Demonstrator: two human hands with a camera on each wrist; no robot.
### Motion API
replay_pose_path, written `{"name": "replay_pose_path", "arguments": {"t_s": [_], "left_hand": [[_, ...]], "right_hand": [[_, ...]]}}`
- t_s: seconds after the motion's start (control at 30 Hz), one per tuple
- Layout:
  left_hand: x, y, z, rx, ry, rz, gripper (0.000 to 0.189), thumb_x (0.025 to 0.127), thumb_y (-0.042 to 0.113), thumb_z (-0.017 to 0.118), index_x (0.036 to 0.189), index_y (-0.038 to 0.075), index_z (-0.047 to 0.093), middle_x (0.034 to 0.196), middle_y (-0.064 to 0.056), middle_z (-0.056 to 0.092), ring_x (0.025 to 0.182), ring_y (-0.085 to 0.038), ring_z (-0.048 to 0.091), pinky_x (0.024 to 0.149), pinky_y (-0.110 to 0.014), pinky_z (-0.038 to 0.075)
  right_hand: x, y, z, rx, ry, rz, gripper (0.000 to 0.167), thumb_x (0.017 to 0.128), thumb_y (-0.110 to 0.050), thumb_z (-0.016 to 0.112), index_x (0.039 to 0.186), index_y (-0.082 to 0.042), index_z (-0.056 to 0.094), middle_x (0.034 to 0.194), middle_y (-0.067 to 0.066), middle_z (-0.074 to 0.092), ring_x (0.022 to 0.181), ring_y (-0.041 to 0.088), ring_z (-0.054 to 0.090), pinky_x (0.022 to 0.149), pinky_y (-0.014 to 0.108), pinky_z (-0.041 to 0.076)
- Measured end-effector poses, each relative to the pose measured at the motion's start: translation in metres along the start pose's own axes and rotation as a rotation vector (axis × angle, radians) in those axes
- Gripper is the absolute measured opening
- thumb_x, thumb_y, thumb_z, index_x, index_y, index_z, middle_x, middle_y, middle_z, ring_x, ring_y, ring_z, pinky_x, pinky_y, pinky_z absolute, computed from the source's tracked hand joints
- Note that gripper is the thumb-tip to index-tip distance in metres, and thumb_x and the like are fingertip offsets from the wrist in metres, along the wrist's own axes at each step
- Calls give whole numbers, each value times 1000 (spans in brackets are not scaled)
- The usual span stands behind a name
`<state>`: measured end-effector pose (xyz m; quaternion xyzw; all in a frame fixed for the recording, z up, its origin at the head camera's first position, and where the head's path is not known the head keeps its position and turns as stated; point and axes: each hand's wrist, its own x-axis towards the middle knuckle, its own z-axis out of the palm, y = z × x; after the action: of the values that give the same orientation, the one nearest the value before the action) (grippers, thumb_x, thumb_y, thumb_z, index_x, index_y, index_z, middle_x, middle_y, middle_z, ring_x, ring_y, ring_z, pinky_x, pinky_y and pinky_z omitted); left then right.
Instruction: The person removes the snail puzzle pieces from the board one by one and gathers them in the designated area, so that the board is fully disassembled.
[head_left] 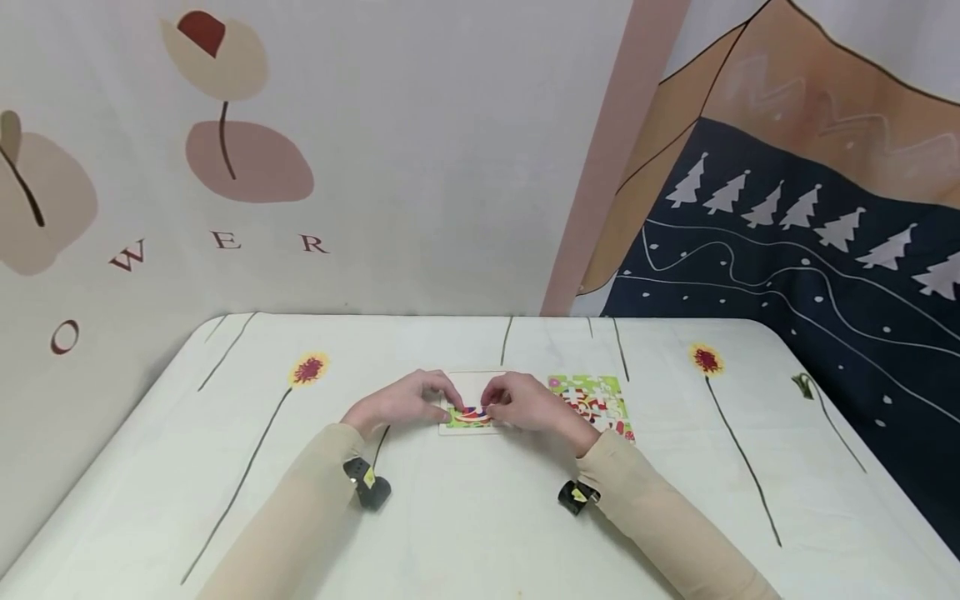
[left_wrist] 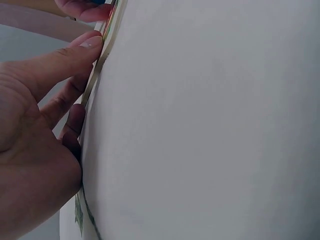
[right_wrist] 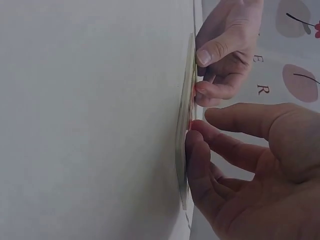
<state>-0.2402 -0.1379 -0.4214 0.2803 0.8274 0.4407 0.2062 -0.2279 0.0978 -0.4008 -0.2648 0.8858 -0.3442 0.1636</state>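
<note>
A shallow jigsaw tray with a pale rim lies flat on the table, joined colourful puzzle pieces filling its near left part. My left hand is at the tray's left side, thumb and forefinger spread, fingertips resting on the pieces and edge. From the right, my right hand reaches over the tray, its fingertips pressing at the right end of the joined pieces. The right wrist view shows the thumb apart from the forefinger, which touches a red patch. My right hand hides much of the tray's right part.
Right of the tray lies a green and red block of puzzle pieces, partly behind my right wrist. A white cloth with printed flowers covers the table. Printed curtains hang behind its far edge.
</note>
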Motion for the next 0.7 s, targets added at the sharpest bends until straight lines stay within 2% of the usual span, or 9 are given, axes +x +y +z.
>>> {"name": "replay_pose_path", "arguments": {"t_s": [0.1, 0.47, 0.7], "left_hand": [[0, 0, 0, 0, -1, 3, 19, 83, 1, 69, 99, 11, 72, 106, 3, 61, 119, -26, 45, 104, -57, 25], [0, -1, 0, 1, -4, 28, 17, 84, 3, 69, 100, 7, 72, 107, -2, 61, 119, -30, 45, 104, -59, 24], [-1, 1, 0, -3, -6, 28, 17, 84, 1, 68, 100, 6, 71, 108, -3, 61, 120, -31, 45, 104, -59, 24]], "right_hand": [[-1, -1, 0, -1, -2, -8, 6, 89, -3, 64, 94, -5, 66, 82, -2, 60, 74, 11, 54, 67, 27, 44], [-3, 6, -2, 108, -3, -71, 7, 88, 0, 64, 95, -3, 63, 84, 0, 59, 75, 11, 53, 69, 26, 44], [-3, 6, -2, 100, 19, -90, 10, 87, 3, 63, 94, -4, 63, 83, 1, 60, 74, 11, 54, 67, 26, 44]]}}
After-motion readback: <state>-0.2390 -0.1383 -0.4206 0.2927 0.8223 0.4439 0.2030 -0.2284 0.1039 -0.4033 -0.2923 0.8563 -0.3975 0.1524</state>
